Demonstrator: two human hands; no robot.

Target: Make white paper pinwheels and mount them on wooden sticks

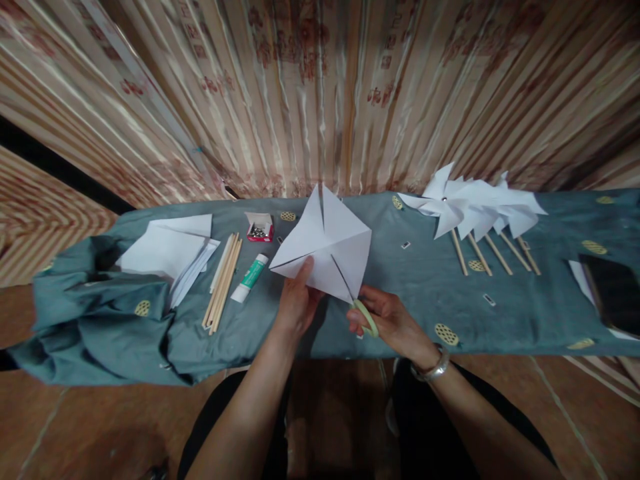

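Note:
A square sheet of white paper (345, 230) is held up over the table, with slits running from its corners toward the middle. My left hand (299, 297) pinches its lower left edge, thumb on top and fingers underneath. In my right hand (383, 313) is a pair of scissors (369, 319) with pale green handles, gripped by the loops. The scissors' blades lie at the paper's lower corner, along a dark slit; how far apart they are is hard to make out. A silver bracelet circles my right wrist.
Left of the paper lie a glue stick (251, 277), wooden sticks (223, 283), an open box of metal pins (260, 227) and stacked white paper (163, 250). Several finished paper pinwheels (470, 203) rest at the right, with a dark phone-like object (613, 293) beyond. A green cloth (415, 273) covers the table.

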